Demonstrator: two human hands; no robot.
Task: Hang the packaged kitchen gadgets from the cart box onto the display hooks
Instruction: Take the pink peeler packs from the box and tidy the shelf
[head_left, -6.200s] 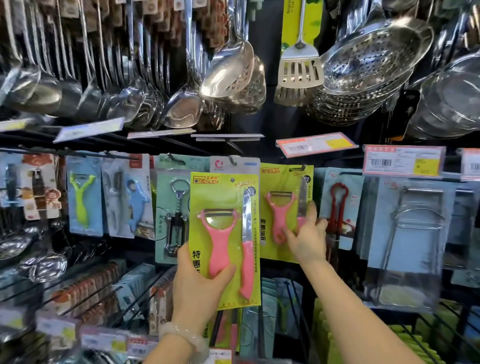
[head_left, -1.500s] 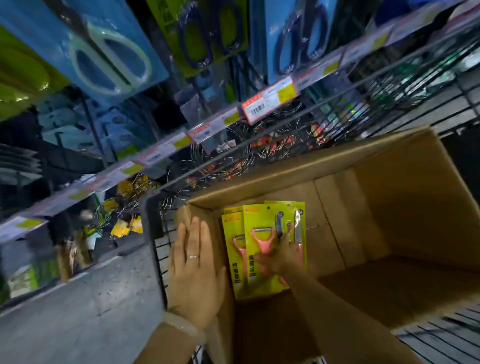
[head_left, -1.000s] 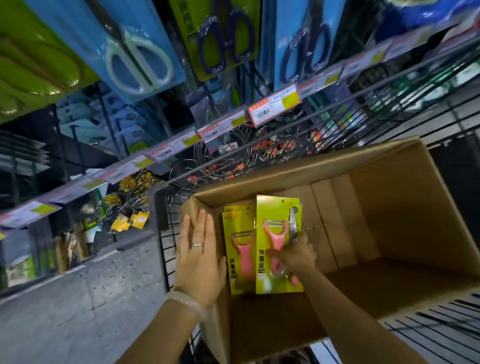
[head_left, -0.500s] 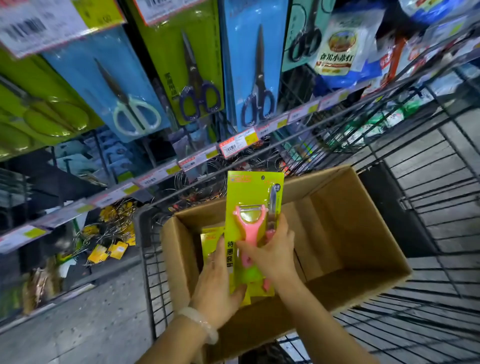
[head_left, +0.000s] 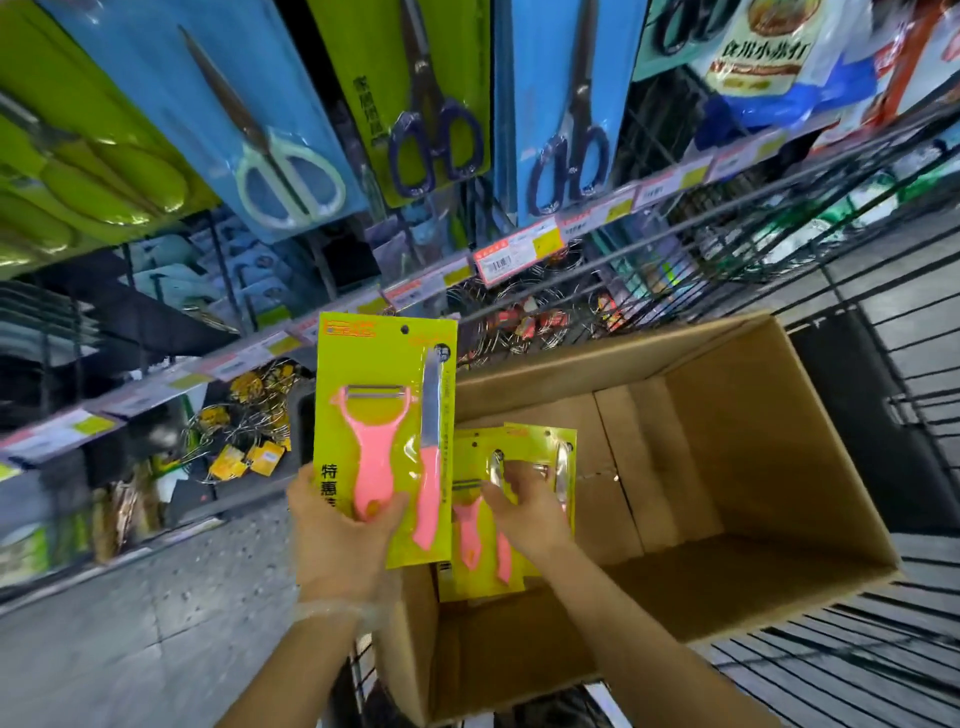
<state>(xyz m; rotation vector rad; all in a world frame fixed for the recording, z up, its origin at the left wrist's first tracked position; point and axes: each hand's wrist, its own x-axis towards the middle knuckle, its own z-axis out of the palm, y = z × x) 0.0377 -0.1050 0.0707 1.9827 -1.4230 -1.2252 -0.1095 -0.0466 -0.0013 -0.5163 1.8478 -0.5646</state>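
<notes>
My left hand (head_left: 340, 535) grips the bottom of a yellow-green card pack (head_left: 387, 364) holding a pink peeler and a pink-handled knife, lifted upright above the left edge of the cardboard box (head_left: 769, 467). My right hand (head_left: 524, 506) reaches down into the box and pinches another pack of the same kind (head_left: 524, 444), which leans against the box's left inner wall. At least one more card sits behind it. The box stands in a black wire cart (head_left: 883, 322).
Packaged scissors (head_left: 441, 104) hang on blue and green cards above. A shelf rail with price tags (head_left: 519, 254) runs diagonally just beyond the cart. Wire racks with yellow tags (head_left: 244, 447) lie on a lower shelf. Grey floor shows at lower left.
The first pack passed from my right hand to my left, which now holds it higher and further left. My right hand went back down into the box onto a second pack.
</notes>
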